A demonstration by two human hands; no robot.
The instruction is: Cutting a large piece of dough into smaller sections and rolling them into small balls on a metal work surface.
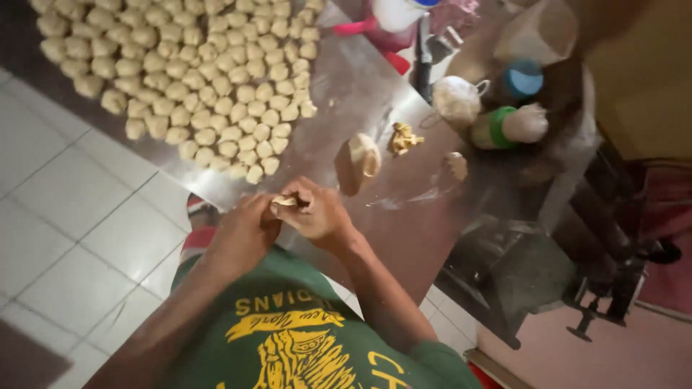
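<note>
Left hand [241, 234] and right hand [317, 212] meet at the near table edge, fingers pinched together around a small dough piece [283, 202], held clear of the steel table [360, 94] for shaping. Finished dough balls [194, 79] sit packed in rows far left, and the larger dough lump [358, 163] lies just beyond the hands, within easy reach.

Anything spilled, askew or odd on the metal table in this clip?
Little stands out. The dough balls sit in tidy rows on the metal table. A crumbly scrap of dough lies loose beside the larger dough lump, apart from the rows. Both hands pinch a small dough piece.
</note>
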